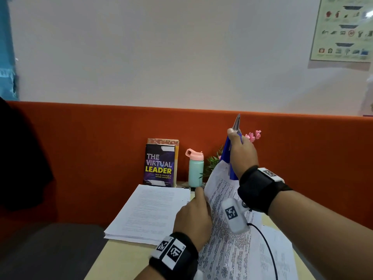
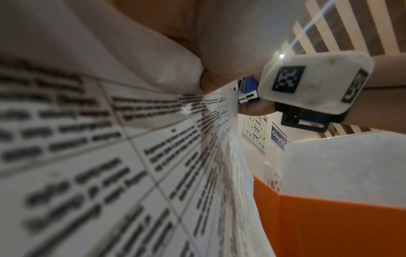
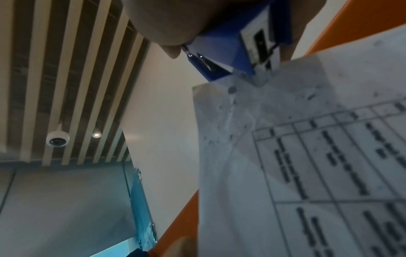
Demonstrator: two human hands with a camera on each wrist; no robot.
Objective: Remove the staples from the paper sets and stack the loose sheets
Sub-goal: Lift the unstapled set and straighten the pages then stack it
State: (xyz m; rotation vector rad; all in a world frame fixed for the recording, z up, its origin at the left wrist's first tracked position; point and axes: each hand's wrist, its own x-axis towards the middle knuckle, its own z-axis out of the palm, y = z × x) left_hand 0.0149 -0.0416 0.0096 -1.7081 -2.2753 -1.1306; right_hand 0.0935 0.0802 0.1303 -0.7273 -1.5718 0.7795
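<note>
My right hand is raised above the desk and grips a blue stapler, whose metal tip points up. The stapler's lower end meets the top corner of a printed paper set, which hangs lifted from it. My left hand holds the set's left edge, thumb up along the sheet; the other fingers are hidden behind the paper. The left wrist view shows the printed page close up, with the stapler at its far corner. A stack of loose sheets lies flat at left.
A book, a mint bottle with a pink lid and a small plant with pink flowers stand against the orange partition. More printed sheets lie at the right, crossed by a black cable.
</note>
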